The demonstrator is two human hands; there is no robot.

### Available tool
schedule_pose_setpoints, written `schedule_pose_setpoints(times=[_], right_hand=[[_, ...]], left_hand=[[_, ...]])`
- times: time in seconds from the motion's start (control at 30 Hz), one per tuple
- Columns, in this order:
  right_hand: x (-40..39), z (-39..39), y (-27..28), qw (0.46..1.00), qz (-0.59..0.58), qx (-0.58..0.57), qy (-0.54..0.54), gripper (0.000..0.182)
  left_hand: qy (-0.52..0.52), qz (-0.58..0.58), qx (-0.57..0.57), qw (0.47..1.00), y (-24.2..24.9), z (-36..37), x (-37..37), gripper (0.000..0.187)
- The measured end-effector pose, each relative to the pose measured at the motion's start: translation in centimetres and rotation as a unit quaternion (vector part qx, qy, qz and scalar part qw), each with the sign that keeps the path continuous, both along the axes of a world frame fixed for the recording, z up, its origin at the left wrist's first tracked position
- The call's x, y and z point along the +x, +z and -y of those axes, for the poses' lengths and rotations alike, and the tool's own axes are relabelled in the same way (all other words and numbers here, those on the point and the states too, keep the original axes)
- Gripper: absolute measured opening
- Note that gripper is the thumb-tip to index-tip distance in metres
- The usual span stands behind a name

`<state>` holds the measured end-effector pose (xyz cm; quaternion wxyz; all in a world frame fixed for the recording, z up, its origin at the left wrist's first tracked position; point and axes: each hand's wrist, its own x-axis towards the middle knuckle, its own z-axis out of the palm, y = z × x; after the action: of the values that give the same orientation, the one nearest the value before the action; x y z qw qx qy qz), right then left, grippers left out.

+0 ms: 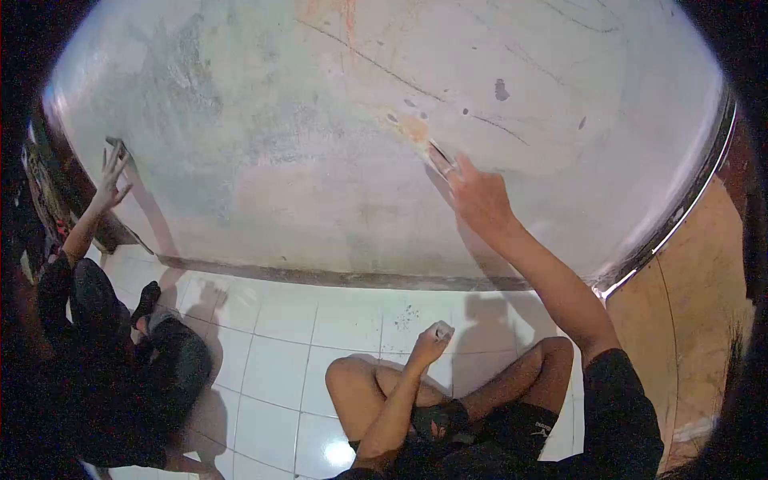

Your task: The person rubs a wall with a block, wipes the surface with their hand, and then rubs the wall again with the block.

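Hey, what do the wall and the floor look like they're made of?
The wall looks like painted plaster, matte and worn, judging by its patchy color and dark spots. The floor seems to be glossy white tile, given the grid of joints and bright reflection; ceramic or porcelain, I can't tell.

the right hand (482,200) hides part of its tool (438,155); floor specks (406,318) too small to identify.

Right hand (480,194) holds thin tool (439,157) at patchy wall (312,192); left hand (434,341) curled; co-worker's hand (110,178) by wall.
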<state>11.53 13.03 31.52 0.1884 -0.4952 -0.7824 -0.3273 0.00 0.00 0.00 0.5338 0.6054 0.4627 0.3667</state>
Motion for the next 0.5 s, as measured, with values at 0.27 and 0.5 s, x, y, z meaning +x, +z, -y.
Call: schedule_pose_setpoints(times=[0.27,0.5], right_hand=[[-0.4,0.9,-0.1,0.999,-0.028,-0.026,-0.013,0.048],[-0.3,0.0,-2.0,0.998,-0.042,-0.044,0.010,0.054]], left_hand=[[-0.003,-0.085,0.021,0.996,0.9,-0.5,0.7,0.019],[-0.011,-0.051,0.043,0.998,0.0,0.9,0.3,0.016]])
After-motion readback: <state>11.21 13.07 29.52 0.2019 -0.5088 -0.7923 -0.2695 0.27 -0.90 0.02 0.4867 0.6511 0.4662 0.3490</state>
